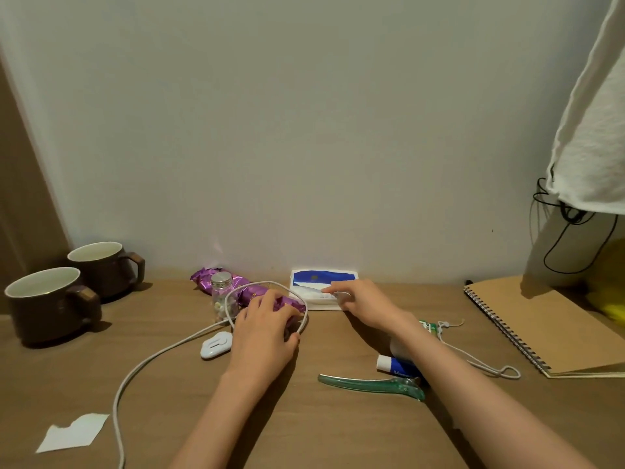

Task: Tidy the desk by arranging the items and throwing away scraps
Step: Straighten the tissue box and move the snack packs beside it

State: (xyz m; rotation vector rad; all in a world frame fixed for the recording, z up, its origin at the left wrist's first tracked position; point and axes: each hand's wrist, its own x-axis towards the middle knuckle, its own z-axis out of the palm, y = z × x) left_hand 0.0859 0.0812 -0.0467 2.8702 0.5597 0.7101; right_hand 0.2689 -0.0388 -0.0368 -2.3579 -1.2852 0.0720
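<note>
My left hand (265, 328) rests on a purple snack wrapper (284, 301) and pinches a loop of white cable (148, 362) at its thumb. My right hand (363, 301) reaches to a blue and white tissue pack (318, 277) by the wall, fingertips touching its front edge. A second purple wrapper (203, 277) lies behind a small glass bottle (221, 294) with a silver cap. A white torn paper scrap (72, 433) lies at the front left.
Two brown mugs (50, 304) (105, 265) stand at the left. A white clip (214, 345), a green hair clip (372, 384), a blue and white tube (394, 363), a white cord (480, 362) and a spiral notebook (548, 330) lie on the wooden desk (338, 434). White cloth (592, 130) hangs at the right.
</note>
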